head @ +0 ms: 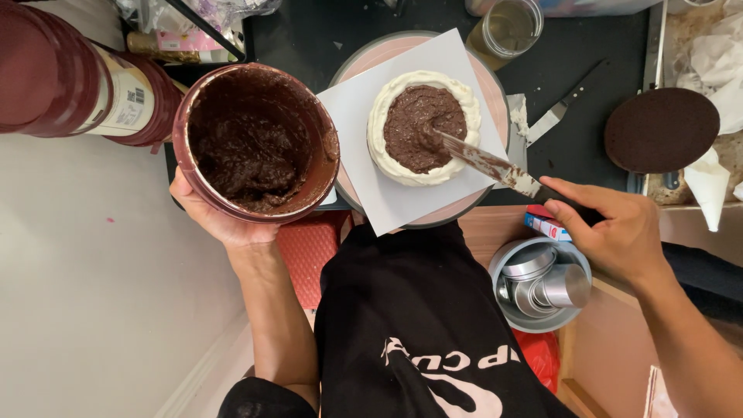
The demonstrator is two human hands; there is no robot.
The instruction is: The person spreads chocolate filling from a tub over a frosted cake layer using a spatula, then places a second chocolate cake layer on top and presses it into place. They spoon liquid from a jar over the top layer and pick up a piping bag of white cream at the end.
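Note:
My left hand (213, 217) holds a dark red tub of chocolate filling (255, 143) from underneath, tilted toward me. My right hand (615, 228) grips the handle of a palette knife (484, 161) whose smeared blade tip rests in the chocolate filling on a small round cake (423, 128). The cake has a ring of white cream around its edge and brown filling in the middle. It sits on a white square sheet (364, 116) on a round turntable (495, 85).
A dark round cake layer (662, 130) lies at the right, with a white piping bag (710, 186) beside it. A second knife (561, 108) lies on the black counter. A glass jar (507, 31) stands behind the turntable. A bowl of metal rings (539, 285) sits below my right hand.

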